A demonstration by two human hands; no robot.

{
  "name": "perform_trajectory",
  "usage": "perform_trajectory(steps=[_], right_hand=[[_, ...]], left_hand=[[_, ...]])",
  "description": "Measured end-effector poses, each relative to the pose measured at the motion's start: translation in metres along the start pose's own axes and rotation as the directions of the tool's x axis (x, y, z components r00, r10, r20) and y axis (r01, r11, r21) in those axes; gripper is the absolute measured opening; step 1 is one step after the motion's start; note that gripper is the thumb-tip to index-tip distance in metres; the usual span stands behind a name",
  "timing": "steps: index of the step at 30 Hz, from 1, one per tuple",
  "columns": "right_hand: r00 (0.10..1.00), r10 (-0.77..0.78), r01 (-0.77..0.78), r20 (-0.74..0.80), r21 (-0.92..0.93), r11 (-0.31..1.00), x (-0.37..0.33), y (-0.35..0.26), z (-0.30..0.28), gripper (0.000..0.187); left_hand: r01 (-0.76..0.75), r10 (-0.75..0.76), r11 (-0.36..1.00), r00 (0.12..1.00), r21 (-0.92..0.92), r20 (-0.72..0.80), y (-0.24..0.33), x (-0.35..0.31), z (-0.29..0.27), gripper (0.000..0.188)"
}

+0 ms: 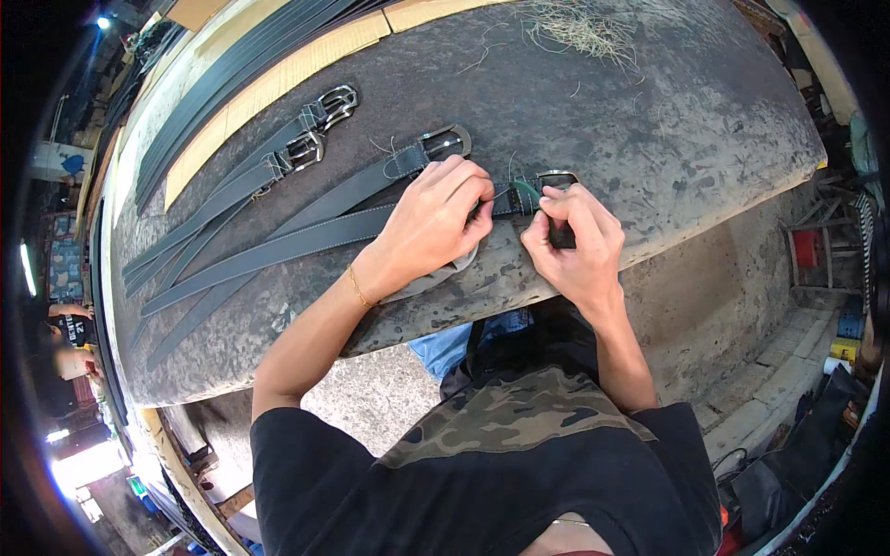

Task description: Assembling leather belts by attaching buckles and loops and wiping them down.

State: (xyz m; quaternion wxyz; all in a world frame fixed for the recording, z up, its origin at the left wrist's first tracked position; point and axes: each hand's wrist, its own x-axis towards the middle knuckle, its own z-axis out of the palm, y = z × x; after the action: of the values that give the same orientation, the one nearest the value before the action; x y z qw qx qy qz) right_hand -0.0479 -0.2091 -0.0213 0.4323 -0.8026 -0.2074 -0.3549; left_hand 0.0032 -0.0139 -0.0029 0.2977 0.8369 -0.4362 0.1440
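A black leather belt (306, 239) with pale stitching lies across the dark worktable, its buckle end between my two hands. My left hand (440, 213) is closed in a pinch over the strap; what its fingertips hold is too small to tell, though a thin pale line shows beside them. My right hand (579, 239) pinches at the belt's end, just below its metal buckle (558, 174), partly covering it. A small green strip (527, 193) lies over the strap between the hands. Another belt's buckle (449, 141) rests just beyond my left hand.
More buckled belts (232, 188) lie to the left on the worktable (686, 120). Long black straps (250, 69) run along cardboard (269, 97) at the far left. Loose thread ends (584, 32) are heaped at the back. Another person (74, 343) is at the far left.
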Motion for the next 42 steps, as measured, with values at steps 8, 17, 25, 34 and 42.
perform_trajectory(steps=[8, 17, 25, 34, 42], right_hand=[[0.987, 0.117, -0.107, -0.109, 0.091, 0.99, 0.0, 0.001, -0.003, 0.021], [0.695, 0.634, -0.484, -0.338, 0.432, 0.761, 0.003, 0.015, -0.087, 0.018], [0.596, 0.7, -0.624, -0.394, 0.321, 0.712, -0.024, 0.021, -0.161, 0.02], [0.649, 0.565, -0.589, -0.51, 0.134, 0.797, -0.037, 0.066, -0.207, 0.021], [0.889, 0.188, -0.363, -0.418, -0.392, 0.845, -0.033, 0.073, -0.219, 0.016]], left_hand=[[0.026, -0.026, 1.0, 0.999, -0.001, -0.026, 0.002, 0.005, -0.005, 0.019], [0.093, -0.092, 0.996, 0.995, 0.012, -0.049, -0.047, 0.141, -0.001, 0.01], [0.056, 0.001, 0.954, 0.982, 0.293, -0.189, -0.117, 0.236, 0.044, 0.022], [0.092, -0.167, 0.973, 0.911, 0.21, 0.377, 0.021, 0.031, -0.076, 0.042], [0.112, -0.108, 0.984, 0.993, 0.141, -0.036, 0.03, -0.024, -0.032, 0.041]])
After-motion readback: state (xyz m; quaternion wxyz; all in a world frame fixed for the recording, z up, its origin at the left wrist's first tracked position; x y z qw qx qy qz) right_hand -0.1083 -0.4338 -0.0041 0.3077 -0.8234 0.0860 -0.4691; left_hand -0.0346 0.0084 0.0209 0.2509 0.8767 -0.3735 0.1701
